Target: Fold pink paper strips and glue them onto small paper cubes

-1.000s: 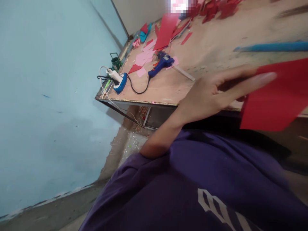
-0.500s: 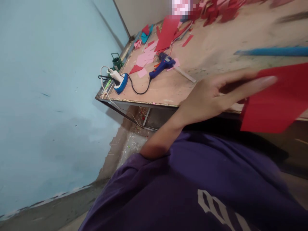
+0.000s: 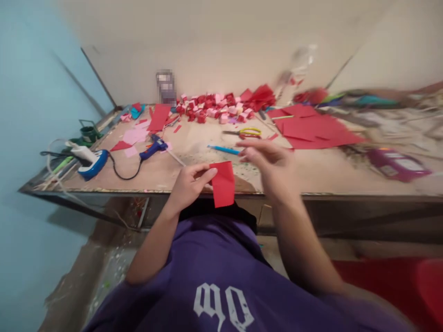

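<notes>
In my left hand [image 3: 188, 184] is a piece of red paper [image 3: 223, 186], pinched between thumb and fingers at its left edge just in front of the table edge. The paper looks creased near its top. My right hand [image 3: 273, 168], blurred, hovers over the table with index finger stretched out and thumb apart from it. Its fingertips are at the right end of a slim blue pen-like stick [image 3: 223, 150]; I cannot tell whether they touch it. Behind the stick lie scissors [image 3: 247, 133] with yellow and red handles.
A blue glue gun [image 3: 154, 147] lies on the left, its cord running to a blue-and-white power strip [image 3: 93, 163]. Many small red and pink paper cubes [image 3: 214, 108] are heaped at the back. Red sheets [image 3: 318, 131] and a purple packet [image 3: 398, 163] lie right.
The view has swung right, bringing my right hand, the heap of cubes and the red sheets into sight. My left hand still holds the red paper.
</notes>
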A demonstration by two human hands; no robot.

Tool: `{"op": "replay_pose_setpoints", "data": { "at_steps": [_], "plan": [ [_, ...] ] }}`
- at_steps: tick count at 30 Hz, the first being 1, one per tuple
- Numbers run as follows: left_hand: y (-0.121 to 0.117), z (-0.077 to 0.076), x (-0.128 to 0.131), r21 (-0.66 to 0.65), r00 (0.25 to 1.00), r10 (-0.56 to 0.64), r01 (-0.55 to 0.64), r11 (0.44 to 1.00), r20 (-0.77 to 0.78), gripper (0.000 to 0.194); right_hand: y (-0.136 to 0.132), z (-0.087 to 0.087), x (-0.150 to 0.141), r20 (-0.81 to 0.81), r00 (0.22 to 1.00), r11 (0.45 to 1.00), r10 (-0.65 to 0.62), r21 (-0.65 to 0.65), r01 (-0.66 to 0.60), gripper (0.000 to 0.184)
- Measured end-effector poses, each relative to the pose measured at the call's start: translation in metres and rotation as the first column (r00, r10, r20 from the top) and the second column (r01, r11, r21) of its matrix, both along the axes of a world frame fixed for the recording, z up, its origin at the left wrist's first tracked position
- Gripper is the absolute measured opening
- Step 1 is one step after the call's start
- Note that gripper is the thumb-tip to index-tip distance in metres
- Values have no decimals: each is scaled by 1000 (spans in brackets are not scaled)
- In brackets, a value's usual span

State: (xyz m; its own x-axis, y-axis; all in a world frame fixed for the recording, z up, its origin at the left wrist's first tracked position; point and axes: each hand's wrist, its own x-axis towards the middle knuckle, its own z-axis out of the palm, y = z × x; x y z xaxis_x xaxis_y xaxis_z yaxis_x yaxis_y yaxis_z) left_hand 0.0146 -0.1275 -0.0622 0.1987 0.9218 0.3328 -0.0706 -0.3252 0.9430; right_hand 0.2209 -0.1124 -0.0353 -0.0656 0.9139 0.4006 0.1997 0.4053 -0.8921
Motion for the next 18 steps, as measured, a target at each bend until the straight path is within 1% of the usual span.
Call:
{"op": "replay_pose_setpoints", "data": {
  "at_steps": [2,3,8,12,18],
  "plan": [
    [-1,0,0,15,1000,-7,7,1000,-15,27,-6,-2,-4,-29,1000,999,6,-31,-7,30],
    [-1,0,0,23,1000,-9,10,1000,-25,27,-9,-4,-7,-46,998,997,32,-71,-36,29],
    [0,-2,-1,52,997,4,0,999,-83,27,-15,-12,-16,-52,995,989,82,-120,-88,31],
    [0,-2,-1,73,992,33,-25,997,-120,27,-15,-14,-12,-74,992,986,98,-126,-107,27],
    [-3,0,1,83,987,53,-41,996,-149,28,-15,-19,-12,-97,990,987,103,-115,-113,26]
  ]
}}
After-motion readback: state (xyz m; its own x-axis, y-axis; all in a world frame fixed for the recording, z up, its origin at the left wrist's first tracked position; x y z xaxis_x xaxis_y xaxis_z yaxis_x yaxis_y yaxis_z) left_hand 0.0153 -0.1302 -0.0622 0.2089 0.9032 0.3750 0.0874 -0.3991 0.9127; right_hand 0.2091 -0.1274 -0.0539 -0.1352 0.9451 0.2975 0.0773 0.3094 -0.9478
